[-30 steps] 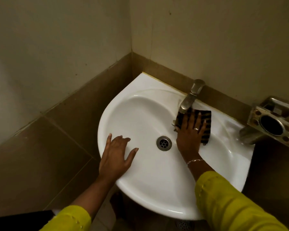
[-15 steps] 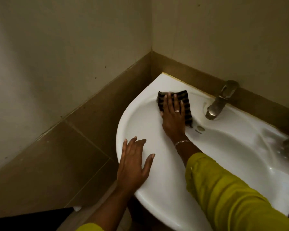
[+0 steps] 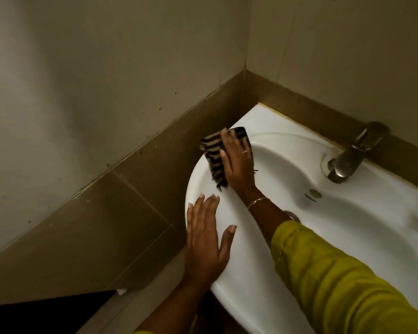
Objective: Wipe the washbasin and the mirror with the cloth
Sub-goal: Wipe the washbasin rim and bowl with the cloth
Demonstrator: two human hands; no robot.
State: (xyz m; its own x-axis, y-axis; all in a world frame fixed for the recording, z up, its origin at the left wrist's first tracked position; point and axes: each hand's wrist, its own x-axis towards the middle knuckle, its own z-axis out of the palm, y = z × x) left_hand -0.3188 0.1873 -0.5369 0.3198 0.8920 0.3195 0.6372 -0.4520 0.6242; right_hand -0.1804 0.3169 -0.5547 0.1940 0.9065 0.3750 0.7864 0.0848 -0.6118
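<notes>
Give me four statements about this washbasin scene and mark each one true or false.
1. The right hand presses the striped cloth flat on the washbasin rim. True.
2. The left hand grips the tap. False: it rests flat on the basin's near rim, apart from the tap.
3. Water streams from the tap. False: no stream shows.
4. The right forearm hides part of the drain. True.

Basin (image 3: 372, 237) bowl is open right of the right forearm (image 3: 270, 213). Tap (image 3: 348, 162) stands at the back rim; tiled wall (image 3: 155, 177) hugs the left rim.
</notes>
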